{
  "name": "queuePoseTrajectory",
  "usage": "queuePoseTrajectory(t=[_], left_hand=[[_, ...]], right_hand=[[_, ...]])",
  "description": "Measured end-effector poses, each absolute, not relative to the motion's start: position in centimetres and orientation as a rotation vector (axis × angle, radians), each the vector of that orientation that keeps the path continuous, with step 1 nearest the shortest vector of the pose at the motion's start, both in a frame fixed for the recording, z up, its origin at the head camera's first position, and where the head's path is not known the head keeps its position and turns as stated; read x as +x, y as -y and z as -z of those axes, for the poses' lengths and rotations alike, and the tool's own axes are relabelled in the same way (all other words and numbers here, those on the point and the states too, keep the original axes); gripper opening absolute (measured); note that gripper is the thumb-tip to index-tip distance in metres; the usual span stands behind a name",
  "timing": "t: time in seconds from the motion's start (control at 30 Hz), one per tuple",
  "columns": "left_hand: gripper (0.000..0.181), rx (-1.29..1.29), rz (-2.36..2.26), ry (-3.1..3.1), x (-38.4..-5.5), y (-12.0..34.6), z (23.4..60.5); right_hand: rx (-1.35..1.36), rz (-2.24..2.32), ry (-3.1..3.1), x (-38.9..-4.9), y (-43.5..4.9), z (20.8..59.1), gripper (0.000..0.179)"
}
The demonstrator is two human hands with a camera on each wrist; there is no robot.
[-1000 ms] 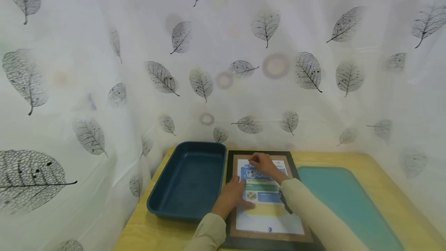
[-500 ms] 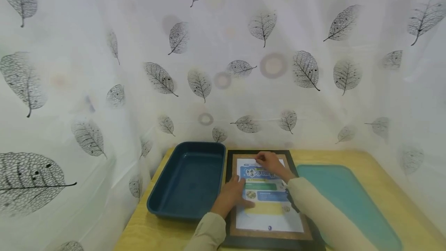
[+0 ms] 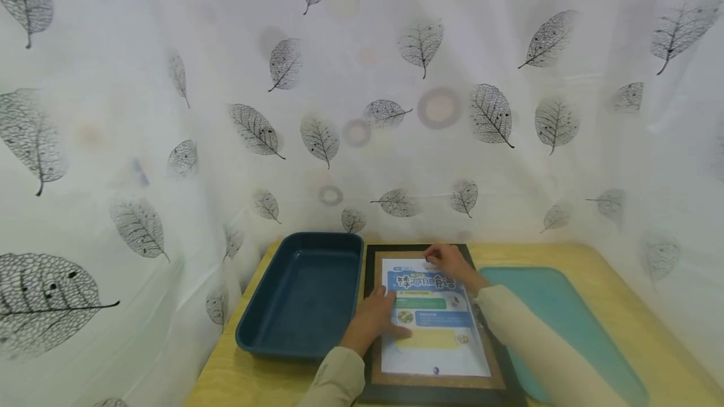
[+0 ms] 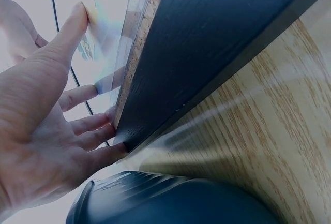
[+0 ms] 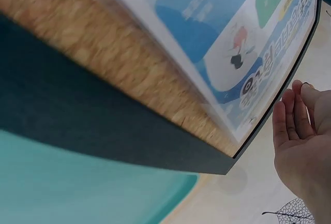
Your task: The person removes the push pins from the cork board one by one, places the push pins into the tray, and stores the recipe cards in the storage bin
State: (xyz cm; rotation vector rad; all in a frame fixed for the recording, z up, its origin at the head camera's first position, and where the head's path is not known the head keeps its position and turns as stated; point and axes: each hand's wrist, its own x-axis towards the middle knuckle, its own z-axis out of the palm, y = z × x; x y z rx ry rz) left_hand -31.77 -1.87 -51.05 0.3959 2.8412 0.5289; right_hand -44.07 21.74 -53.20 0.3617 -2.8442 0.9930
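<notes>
A cork board [image 3: 441, 381] in a black frame lies on the table. On it is a printed sheet [image 3: 432, 357] with blue, green and yellow blocks, with clear plastic along its edge in the wrist views. My left hand [image 3: 370, 319] rests, fingers spread, over the board's left edge, fingertips at the frame and thumb over the sheet. At the board's top, my right hand [image 3: 452, 264] pinches a tiny dark thing [image 5: 306, 84] between thumb and fingertips, near the sheet's upper right part. Its kind is too small to tell.
Left of the board stands a deep dark blue tray [image 3: 300, 294], close to the left hand. A flat turquoise tray [image 3: 543, 306] lies on the right, partly under the right sleeve. Behind the wooden table [image 3: 226, 382] hangs a leaf-patterned curtain [image 3: 351, 68].
My right hand has slid rightward along the sheet's top edge, still pinching, uncovering more of the printed heading. The left hand has kept its place on the board.
</notes>
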Motion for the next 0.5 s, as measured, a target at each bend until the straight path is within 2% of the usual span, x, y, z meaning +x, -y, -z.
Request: queuePoseTrajectory(t=[0.5], left_hand=[[0.102,0.431,-0.521,-2.86,-31.8,2.0,51.4]], right_hand=[[0.389,-0.921,2.823,-43.8,-24.6,53.9,0.01]])
